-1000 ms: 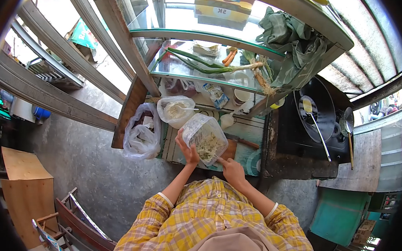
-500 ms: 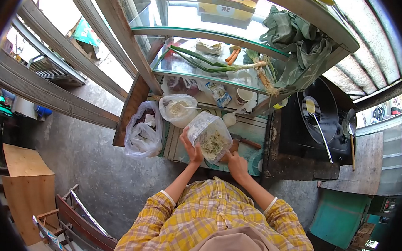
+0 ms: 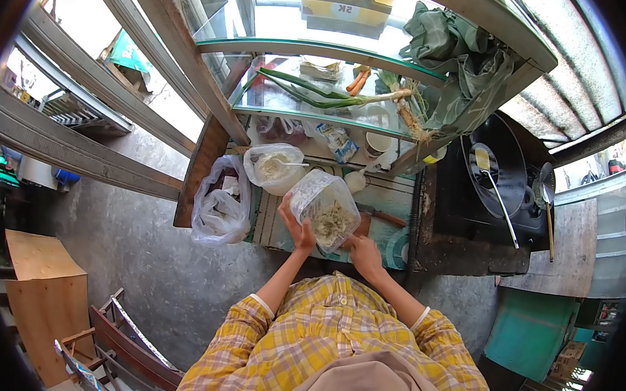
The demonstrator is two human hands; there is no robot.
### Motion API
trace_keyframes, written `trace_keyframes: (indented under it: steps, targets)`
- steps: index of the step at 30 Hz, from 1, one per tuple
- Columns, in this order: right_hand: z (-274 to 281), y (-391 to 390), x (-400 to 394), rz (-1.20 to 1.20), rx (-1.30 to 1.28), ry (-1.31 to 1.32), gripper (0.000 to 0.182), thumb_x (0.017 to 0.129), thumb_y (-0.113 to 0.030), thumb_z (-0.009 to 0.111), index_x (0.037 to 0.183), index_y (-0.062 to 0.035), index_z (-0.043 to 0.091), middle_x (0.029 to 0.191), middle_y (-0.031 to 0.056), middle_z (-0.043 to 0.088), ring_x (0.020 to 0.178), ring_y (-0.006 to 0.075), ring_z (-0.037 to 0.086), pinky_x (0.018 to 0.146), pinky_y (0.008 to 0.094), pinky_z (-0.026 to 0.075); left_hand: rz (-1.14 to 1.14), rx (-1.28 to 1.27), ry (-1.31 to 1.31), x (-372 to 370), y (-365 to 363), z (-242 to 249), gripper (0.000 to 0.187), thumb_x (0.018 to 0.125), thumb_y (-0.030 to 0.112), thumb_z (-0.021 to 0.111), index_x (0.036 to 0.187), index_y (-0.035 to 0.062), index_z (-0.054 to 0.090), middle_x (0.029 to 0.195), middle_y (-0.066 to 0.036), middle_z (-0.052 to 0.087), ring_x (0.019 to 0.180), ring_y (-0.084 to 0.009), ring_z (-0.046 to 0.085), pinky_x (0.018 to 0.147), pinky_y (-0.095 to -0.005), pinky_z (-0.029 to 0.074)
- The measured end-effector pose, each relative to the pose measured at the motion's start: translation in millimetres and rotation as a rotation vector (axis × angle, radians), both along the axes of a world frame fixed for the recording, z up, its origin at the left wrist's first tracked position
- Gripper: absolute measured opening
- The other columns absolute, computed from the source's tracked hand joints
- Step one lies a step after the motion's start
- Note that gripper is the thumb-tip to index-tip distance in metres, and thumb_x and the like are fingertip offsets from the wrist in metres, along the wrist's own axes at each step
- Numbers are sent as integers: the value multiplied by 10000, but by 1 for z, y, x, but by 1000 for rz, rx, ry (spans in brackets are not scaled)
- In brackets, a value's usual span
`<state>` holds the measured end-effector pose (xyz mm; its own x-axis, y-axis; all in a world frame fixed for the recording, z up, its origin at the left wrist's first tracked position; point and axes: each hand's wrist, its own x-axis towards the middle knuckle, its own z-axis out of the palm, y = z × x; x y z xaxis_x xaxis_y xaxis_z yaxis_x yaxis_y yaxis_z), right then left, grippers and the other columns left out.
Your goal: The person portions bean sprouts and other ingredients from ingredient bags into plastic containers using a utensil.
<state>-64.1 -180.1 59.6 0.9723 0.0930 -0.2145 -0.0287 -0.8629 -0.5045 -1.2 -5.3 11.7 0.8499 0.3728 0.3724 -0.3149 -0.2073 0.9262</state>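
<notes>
A clear, square plastic container [image 3: 304,196] is tilted toward me over the counter. Inside it lies a pale, floury mix with green shreds [image 3: 333,222]. My left hand [image 3: 296,226] supports the container's left side, fingers wrapped against the wall. At the lower right corner, my right hand [image 3: 364,253] is closed on the rim; some of its fingers are hidden. Just beyond the container stands a bag of white flour [image 3: 273,166] with a spoon handle sticking out. A knife [image 3: 383,215] and part of a brown board [image 3: 363,226] lie to the right.
On the left hangs a plastic bag [image 3: 222,208]. A glass shelf ahead carries spring onions [image 3: 318,98] and carrots [image 3: 360,81]. At right, a black wok [image 3: 494,180] sits on a stove, with a long-handled spatula [image 3: 498,194] in it. A wooden post [image 3: 192,62] rises at left.
The mix in the container has shifted and looks more clumped. Both hands keep their hold on the container, and the camera view has moved slightly.
</notes>
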Motion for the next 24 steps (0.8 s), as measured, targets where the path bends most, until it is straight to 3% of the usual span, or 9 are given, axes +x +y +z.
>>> trace_keyframes:
  steps: [1,7,12,17,24]
  targets:
    - [0,2,0,11,68,0,322,801,-68,527,1085,-138,662,822,179,582,749,358,604,644,466,483,-4,1,10,0,0,1,766,866,574,436,1375,15,307,1250,-195,351,1178,-340,355,1000,-462,262]
    - [45,14,-14,86,-108,3,338,795,-67,531,1091,-163,662,797,148,558,691,342,603,600,453,481,-11,-22,17,-2,2,-1,753,869,558,437,1370,11,310,1252,-194,350,1180,-340,354,999,-461,262]
    - [16,-2,-5,160,-219,-43,382,800,-69,530,1157,-172,619,805,141,566,644,340,604,559,440,483,-43,22,27,-3,6,0,746,871,554,442,1369,14,314,1244,-188,352,1177,-341,355,998,-459,263]
    - [14,-15,14,36,-249,-100,363,827,-69,496,1159,-159,610,833,154,576,634,349,603,569,446,494,-33,-16,18,-1,3,0,750,872,564,437,1370,17,313,1246,-190,349,1169,-337,356,991,-462,267]
    - [1,7,-14,40,-63,40,329,826,-69,500,1120,-136,631,816,173,577,751,371,593,631,479,479,3,5,18,-2,-2,-3,756,868,569,438,1369,17,318,1265,-191,341,1182,-340,354,997,-465,269]
